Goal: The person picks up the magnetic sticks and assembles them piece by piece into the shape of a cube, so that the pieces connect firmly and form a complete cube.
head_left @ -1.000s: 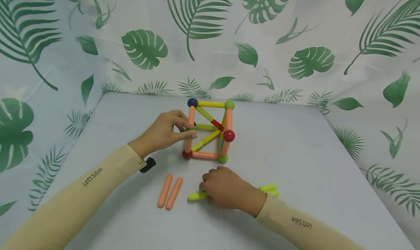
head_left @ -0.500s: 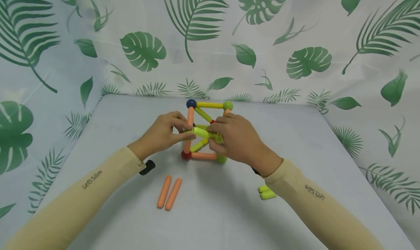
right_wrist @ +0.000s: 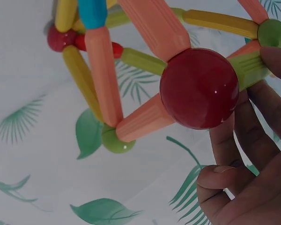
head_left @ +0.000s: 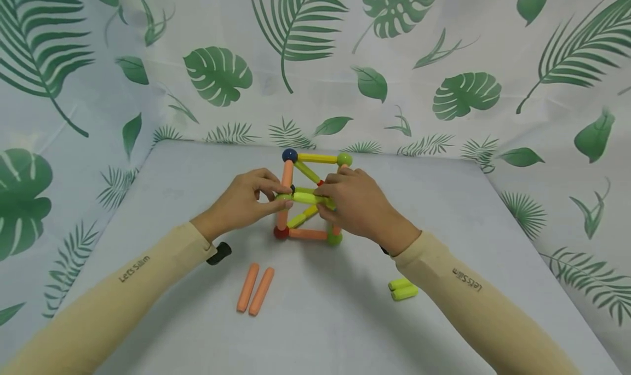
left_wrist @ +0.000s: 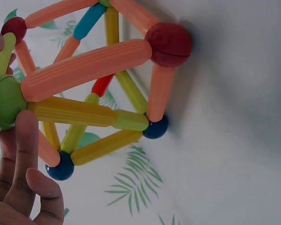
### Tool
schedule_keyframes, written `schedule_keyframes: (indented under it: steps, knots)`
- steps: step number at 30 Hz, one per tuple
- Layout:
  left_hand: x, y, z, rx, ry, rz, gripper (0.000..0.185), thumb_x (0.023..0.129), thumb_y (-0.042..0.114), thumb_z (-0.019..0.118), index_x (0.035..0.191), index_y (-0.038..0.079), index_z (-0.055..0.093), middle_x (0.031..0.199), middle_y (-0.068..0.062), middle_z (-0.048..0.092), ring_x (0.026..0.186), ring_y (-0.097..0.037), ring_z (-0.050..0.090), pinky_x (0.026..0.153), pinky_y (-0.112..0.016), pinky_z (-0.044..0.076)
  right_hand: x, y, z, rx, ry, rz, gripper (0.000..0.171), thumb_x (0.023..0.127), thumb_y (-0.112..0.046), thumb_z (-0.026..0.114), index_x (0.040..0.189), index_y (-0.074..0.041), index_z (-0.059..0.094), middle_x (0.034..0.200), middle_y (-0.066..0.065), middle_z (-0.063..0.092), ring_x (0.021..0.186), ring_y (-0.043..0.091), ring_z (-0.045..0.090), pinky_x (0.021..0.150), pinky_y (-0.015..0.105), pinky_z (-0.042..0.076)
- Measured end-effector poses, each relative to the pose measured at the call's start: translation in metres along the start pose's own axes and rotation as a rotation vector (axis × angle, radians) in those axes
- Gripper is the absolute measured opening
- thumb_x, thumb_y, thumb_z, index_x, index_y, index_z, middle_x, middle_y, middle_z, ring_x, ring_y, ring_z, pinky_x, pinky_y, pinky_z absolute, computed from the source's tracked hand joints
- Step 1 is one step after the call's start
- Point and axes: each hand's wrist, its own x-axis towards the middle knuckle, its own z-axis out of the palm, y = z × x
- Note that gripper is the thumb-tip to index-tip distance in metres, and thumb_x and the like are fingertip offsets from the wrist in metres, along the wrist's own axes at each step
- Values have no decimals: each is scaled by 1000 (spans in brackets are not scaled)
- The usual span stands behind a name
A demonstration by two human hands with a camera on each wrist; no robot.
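Both hands pinch a lime stick [head_left: 307, 198] against the cube frame [head_left: 315, 200]; left hand [head_left: 245, 200], right hand [head_left: 359, 204].

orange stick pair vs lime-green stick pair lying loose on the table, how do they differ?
Colour: the orange sticks are salmon-orange, the lime-green sticks bright yellow-green. Place: the orange pair lies near the left forearm, the green pair beside the right sleeve. Pose: the orange pair points mostly away from the camera, the green pair lies crosswise, stacked close. The orange ones look longer. Both pairs lie side by side, untouched by either hand.
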Motion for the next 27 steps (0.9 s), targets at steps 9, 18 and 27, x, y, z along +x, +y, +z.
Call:
schedule_keyframes:
  steps: [9,18,27]
  knots:
    - [0,0,-5,19,-37,34,29,90,27,80,117,18,77,108,4,60,88,-16,61,75,-38,48,0,-4,3,-76,-50,4,25,87,-29,80,108,-16,79,99,0,71,87,22,58,70,37,43]
    - [5,2,-16,51,-133,-6,32,92,33,77,121,21,76,104,6,62,87,-15,58,73,-38,48,-23,-57,13,40,27,-276,21,88,-37,79,97,-18,77,90,-4,66,83,15,62,78,33,49]
    - [4,5,-19,54,-143,-29,31,92,27,77,122,20,76,103,6,63,87,-16,57,74,-38,48,-67,-67,68,111,-320,-297,15,88,-31,80,101,-23,77,87,-10,65,78,7,59,69,27,46]
